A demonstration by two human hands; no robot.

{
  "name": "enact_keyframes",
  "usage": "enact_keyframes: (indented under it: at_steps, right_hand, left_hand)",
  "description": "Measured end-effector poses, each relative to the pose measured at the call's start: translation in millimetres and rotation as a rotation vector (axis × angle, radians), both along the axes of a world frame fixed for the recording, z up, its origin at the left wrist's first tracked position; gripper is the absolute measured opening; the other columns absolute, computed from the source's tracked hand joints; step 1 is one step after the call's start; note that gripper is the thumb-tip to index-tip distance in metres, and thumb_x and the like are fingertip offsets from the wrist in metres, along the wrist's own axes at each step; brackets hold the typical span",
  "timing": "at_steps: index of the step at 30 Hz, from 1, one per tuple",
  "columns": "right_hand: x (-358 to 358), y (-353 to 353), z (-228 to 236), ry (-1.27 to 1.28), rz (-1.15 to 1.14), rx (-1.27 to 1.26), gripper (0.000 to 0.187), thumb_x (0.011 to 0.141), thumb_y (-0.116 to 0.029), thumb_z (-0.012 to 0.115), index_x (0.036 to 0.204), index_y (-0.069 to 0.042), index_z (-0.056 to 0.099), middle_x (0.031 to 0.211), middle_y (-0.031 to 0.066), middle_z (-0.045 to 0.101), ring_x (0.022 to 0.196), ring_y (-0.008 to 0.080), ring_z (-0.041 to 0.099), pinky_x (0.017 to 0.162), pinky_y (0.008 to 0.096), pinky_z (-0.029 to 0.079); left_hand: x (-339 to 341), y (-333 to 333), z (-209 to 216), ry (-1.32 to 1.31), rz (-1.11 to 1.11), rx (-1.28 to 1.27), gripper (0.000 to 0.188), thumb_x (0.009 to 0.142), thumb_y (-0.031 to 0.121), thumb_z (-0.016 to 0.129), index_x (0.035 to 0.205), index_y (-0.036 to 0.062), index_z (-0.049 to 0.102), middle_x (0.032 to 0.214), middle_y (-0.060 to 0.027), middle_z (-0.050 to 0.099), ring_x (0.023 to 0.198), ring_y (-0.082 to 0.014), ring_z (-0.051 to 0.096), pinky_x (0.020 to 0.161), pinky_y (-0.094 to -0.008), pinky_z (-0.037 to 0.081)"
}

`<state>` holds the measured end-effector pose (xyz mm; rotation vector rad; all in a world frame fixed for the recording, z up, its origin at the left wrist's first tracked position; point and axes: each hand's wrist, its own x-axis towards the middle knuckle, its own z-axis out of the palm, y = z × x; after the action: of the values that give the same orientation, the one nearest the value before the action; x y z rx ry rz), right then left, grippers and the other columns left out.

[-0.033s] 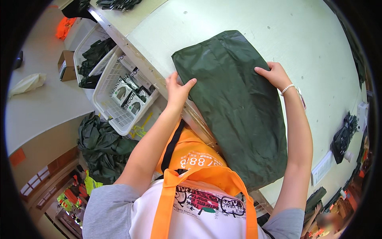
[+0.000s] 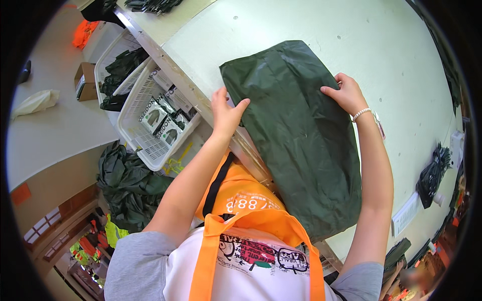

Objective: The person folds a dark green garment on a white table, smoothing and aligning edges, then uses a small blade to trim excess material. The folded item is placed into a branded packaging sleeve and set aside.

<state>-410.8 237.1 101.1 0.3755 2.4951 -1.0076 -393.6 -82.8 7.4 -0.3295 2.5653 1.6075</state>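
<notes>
A folded dark green waterproof fabric piece (image 2: 296, 135) lies slantwise on the pale table, its near end hanging toward my body. At its upper left edge is my left hand (image 2: 227, 110), thumb on top and the other fingers curled at the side, their tips partly hidden by the fabric. My right hand (image 2: 350, 96) grips the opposite edge the same way, with a beaded bracelet (image 2: 361, 114) on its wrist. Light creases run along the fabric between my hands.
Left of the table edge (image 2: 186, 85), a white plastic basket (image 2: 138, 118) holds several printed packets; another basket (image 2: 100, 65) holds dark items. Dark green fabric (image 2: 130, 185) is heaped below. A black plastic bundle (image 2: 434, 175) and a white box-like item (image 2: 405, 213) lie at right.
The fabric and both hands sit very slightly lower in the picture, and the creases on the fabric look a little different. Both hands keep their places at its edges.
</notes>
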Motion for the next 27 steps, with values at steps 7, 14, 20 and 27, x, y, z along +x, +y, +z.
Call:
enact_keyframes:
  at_steps: [7, 14, 20, 27]
  right_hand:
    - [-16, -4, -3, -0.386, -0.107, -0.619, 0.045, 0.080, -0.023, 0.073, 0.116, 0.000, 0.058, 0.106, 0.0084, 0.065, 0.093, 0.0161, 0.062, 0.086, 0.0314, 0.049]
    - [-8, 7, 10, -0.164, -0.166, -1.016, 0.051, 0.078, -0.010, 0.069, 0.124, 0.001, 0.052, 0.109, 0.0123, 0.064, 0.095, 0.0200, 0.063, 0.085, 0.0348, 0.052]
    - [-9, 12, -22, -0.229, -0.363, -0.841, 0.047, 0.080, -0.009, 0.065, 0.124, -0.002, 0.051, 0.108, 0.0091, 0.064, 0.091, 0.0185, 0.064, 0.083, 0.0339, 0.052]
    - [-17, 13, -18, -0.235, -0.217, -0.546, 0.052, 0.089, -0.024, 0.059, 0.137, -0.010, 0.044, 0.130, 0.0096, 0.052, 0.117, 0.0179, 0.050, 0.100, 0.0317, 0.040]
  left_hand:
    - [-16, 5, 20, -0.053, -0.132, 0.207, 0.046, 0.071, 0.005, 0.071, 0.114, -0.0010, 0.055, 0.109, -0.0106, 0.061, 0.101, -0.0204, 0.055, 0.087, -0.0325, 0.046]
    - [-21, -2, 90, -0.157, -0.127, 0.854, 0.040, 0.078, -0.002, 0.064, 0.117, 0.0004, 0.054, 0.111, -0.0092, 0.063, 0.101, -0.0207, 0.060, 0.089, -0.0340, 0.048]
    - [26, 24, 51, -0.481, 0.048, 1.396, 0.045, 0.093, 0.023, 0.055, 0.132, 0.0047, 0.042, 0.132, -0.0097, 0.050, 0.121, -0.0249, 0.047, 0.104, -0.0415, 0.036]
    - [65, 33, 29, 0.021, -0.037, 0.839, 0.076, 0.092, 0.002, 0.046, 0.152, 0.0144, 0.001, 0.154, -0.0073, 0.019, 0.132, -0.0207, 0.035, 0.107, -0.0329, 0.029]
